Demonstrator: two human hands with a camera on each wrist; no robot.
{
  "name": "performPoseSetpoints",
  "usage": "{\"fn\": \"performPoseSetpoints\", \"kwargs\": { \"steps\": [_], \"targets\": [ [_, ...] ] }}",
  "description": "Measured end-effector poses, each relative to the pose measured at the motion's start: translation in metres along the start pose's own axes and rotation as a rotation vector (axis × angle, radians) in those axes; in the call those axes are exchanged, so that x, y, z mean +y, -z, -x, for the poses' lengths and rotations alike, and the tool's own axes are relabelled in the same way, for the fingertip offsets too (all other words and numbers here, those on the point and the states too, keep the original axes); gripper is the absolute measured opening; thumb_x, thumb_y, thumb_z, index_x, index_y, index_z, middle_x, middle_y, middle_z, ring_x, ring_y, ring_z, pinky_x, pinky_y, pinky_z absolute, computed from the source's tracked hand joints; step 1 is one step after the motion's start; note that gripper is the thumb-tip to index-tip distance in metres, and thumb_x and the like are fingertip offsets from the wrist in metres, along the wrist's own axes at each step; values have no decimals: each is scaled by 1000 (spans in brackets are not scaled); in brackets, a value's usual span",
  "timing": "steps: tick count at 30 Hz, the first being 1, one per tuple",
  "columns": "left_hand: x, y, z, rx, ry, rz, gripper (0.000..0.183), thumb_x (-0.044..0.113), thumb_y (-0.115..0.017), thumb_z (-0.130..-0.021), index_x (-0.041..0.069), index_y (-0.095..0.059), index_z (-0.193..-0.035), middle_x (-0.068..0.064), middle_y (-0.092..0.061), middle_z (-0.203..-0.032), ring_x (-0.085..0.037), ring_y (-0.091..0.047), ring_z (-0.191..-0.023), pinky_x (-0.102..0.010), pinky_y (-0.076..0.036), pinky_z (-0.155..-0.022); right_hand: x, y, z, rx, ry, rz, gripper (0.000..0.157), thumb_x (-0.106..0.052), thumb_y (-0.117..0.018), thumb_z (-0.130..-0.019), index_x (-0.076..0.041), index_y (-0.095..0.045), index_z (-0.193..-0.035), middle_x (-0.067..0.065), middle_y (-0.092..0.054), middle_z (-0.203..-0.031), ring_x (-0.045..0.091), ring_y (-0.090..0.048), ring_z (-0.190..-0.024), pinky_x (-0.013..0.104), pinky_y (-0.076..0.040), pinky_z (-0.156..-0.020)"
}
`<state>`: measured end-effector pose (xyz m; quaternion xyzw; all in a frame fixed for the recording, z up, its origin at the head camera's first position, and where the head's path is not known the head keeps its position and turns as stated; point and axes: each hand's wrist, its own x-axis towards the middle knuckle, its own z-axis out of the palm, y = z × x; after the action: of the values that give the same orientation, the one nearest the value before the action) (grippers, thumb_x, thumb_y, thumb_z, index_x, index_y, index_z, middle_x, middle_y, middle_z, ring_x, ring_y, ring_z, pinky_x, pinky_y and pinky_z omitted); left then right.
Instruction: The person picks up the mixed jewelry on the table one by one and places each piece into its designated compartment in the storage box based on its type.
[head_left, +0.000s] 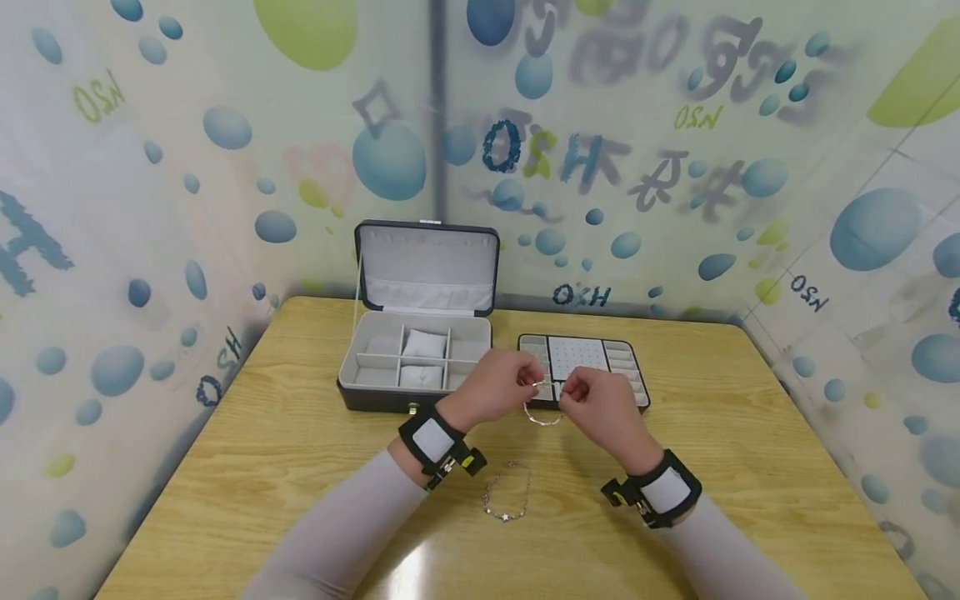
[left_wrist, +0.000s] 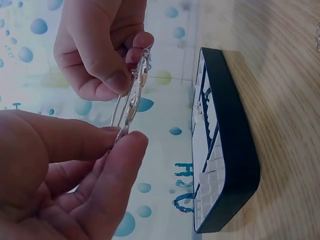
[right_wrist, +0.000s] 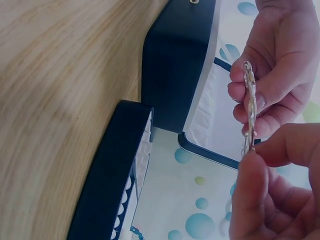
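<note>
Between my two hands hangs a thin silver bracelet (head_left: 542, 421), its lower loop dangling in front of the jewelry tray (head_left: 639, 392). My left hand (head_left: 501, 385) pinches one side of it between thumb and fingertips. The opposite side is pinched by my right hand (head_left: 606, 410). In the left wrist view the bracelet (left_wrist: 134, 97) appears nearly edge-on, raised above the table. The right wrist view shows the same bracelet (right_wrist: 250, 107) stretched from one hand to the other. A second silver bracelet (head_left: 506, 517), with a star charm, lies in a loose loop on the table below the hands.
An opened dark jewelry box (head_left: 375, 402) stands at the back left, lid upright, with white cushions (head_left: 423, 344) in its middle compartments. Beside it lies the compartmented tray with a dotted white panel (head_left: 577, 354). Patterned curtain walls (head_left: 645, 275) border the wooden table (head_left: 712, 467).
</note>
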<state>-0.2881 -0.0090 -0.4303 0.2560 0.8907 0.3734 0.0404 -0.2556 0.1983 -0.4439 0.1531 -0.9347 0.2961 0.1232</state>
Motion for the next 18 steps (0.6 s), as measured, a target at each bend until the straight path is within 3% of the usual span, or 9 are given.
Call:
{"fn": "performPoseSetpoints", "kwargs": {
  "steps": [9,18],
  "targets": [
    [-12,6,-3,63,35,-117,11,7,-74,-95,5,-79,-104,-5,-79,-98,-16,-72,-90,-30,-58,-79,1,-5,0,-35,-10,-28,9,-10,-73,-88,-15,-71,-82,-4,-68,-73,8,-57,-66,24,-47,-62],
    [-28,34,-6,95,134,-131,9,7,-73,-96,8,-79,-103,-5,-76,-96,-16,-68,-84,-29,-56,-73,-2,-16,2,-91,-15,-42,7,-13,-76,-89,-17,-72,-84,-6,-70,-76,7,-60,-69,25,-50,-66]
  ]
}}
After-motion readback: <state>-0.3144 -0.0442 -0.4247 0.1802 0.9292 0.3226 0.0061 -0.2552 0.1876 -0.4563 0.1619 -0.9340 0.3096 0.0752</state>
